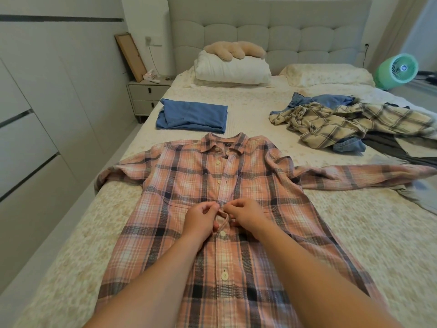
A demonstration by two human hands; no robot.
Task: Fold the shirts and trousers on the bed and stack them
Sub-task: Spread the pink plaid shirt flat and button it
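A pink plaid shirt (pixel 179 185) lies face up and spread flat on the bed (pixel 354 233), collar pointing to the headboard, both sleeves stretched out sideways. My left hand (pixel 201 221) and my right hand (pixel 246 215) meet at the middle of its button placket, each pinching one edge of the fabric. A folded blue garment (pixel 192 116) rests beyond the collar, to the left. At the right lies a loose heap with a cream plaid shirt (pixel 350 124), blue denim pieces (pixel 331 100) and dark grey cloth (pixel 387 147).
White pillows (pixel 231 69) with a beige plush toy (pixel 234 52) sit at the padded headboard. A nightstand (pixel 146 95) stands left of the bed, white wardrobe doors (pixel 35 114) along the left wall. A green fan (pixel 397 71) is at the far right.
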